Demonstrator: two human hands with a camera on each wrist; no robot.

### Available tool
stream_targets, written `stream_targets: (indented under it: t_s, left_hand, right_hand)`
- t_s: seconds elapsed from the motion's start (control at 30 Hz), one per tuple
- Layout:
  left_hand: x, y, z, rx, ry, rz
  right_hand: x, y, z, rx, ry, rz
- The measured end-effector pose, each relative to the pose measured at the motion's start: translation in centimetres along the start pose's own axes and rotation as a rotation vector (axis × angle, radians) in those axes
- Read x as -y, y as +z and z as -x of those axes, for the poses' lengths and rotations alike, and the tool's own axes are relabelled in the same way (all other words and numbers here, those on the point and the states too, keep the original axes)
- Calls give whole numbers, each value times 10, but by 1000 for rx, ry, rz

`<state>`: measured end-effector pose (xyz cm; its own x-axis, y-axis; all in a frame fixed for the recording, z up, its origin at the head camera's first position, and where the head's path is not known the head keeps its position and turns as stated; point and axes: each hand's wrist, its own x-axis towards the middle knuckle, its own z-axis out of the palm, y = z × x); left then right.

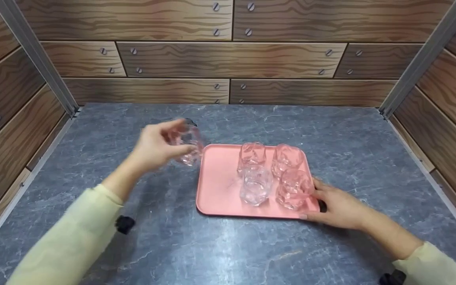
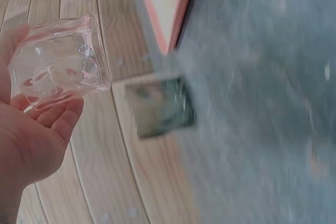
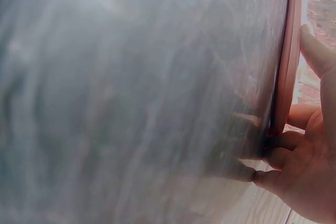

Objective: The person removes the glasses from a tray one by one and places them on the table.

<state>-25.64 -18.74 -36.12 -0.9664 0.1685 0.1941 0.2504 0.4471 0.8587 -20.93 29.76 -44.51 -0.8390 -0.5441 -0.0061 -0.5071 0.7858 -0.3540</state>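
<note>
My left hand (image 1: 154, 146) holds a clear faceted glass (image 1: 188, 148) between thumb and fingers, off the tray's left edge. In the left wrist view the same glass (image 2: 65, 59) lies across the fingers, with the thumb on its other side. My right hand (image 1: 337, 206) grips the right end of a pink rectangular tray (image 1: 218, 178). The right wrist view has the thumb over the tray rim (image 3: 294, 51) and the other fingers at its outer side and underneath. Several clear glasses, one of them the front-left glass (image 1: 255, 188), stand on the tray's right half.
Another glass (image 2: 160, 107), blurred, stands on the table beyond my left hand. The grey marbled table (image 1: 164, 245) is bounded by wood-patterned panels (image 1: 228, 59) at the back and both sides, with metal posts at the corners.
</note>
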Motion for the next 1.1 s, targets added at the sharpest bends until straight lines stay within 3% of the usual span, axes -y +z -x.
stream_targets:
  t_s: [0.23, 0.53, 0.8, 1.1]
  left_hand:
    - [9, -38, 1, -80, -36, -72]
    - [31, -67, -11, -165, -124, -97]
    - [50, -75, -26, -219, -186, -86]
    - [73, -69, -41, -261, -201, -61]
  right_hand:
    - [1, 1, 1, 0, -8, -7]
    - [2, 2, 2, 23, 22, -10]
    - [1, 1, 2, 21, 33, -10]
    - [2, -1, 1, 13, 30, 1]
